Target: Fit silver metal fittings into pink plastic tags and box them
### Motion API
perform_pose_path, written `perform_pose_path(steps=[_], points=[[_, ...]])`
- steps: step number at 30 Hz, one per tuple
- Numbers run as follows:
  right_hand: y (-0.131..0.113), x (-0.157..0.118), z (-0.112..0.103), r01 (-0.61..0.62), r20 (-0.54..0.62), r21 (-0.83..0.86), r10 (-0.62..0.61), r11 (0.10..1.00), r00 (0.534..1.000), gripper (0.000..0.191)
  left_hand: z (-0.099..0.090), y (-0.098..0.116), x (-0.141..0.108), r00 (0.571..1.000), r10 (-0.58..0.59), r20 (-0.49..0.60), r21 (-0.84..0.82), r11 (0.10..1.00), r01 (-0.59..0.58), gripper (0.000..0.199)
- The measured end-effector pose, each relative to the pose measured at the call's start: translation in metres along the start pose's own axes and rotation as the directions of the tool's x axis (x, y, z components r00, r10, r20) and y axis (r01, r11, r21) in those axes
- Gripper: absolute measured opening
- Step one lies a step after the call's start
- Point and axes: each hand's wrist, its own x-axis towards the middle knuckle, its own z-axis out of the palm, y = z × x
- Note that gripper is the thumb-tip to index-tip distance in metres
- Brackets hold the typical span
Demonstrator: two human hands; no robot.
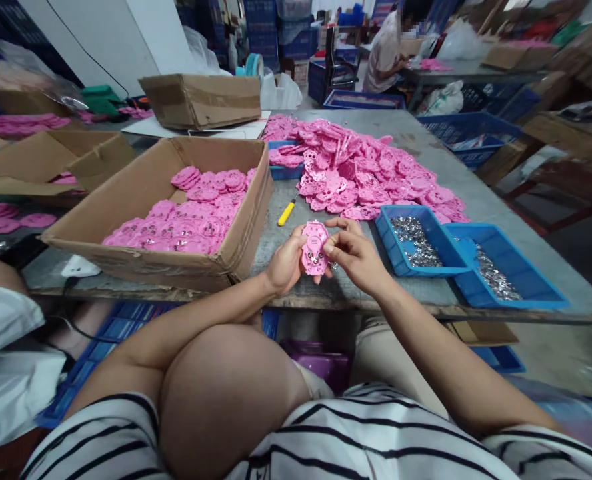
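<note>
My left hand (287, 261) holds a pink plastic piece (315, 245) by its left side, above the table's front edge. Small shiny metal parts show on the lower half of the piece. At its right side is my right hand (352, 252), thumb and forefinger pinched together against the piece; whatever may be between the fingertips is too small to make out. Behind my hands lies a big heap of similar pink pieces (366, 167). To the right, a blue tray (425, 270) and a second blue tray (541, 293) contain small metal parts.
A cardboard box (161, 263) with rows of pink pieces stands at the left. A yellow-handled tool (287, 213) lies between box and heap. Behind the box is another carton (201, 100). A person (383, 53) sits at a far table; someone's white clothing shows at the left edge.
</note>
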Motion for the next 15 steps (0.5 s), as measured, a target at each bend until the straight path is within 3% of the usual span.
perform_pose_path(steps=[15], points=[[-0.005,0.006,-0.0098,0.048,0.155,-0.057,-0.039,0.997,0.987,0.017,0.0014,0.0025,-0.0009,0.995,-0.021,0.094,-0.026,0.999,0.023,0.04]])
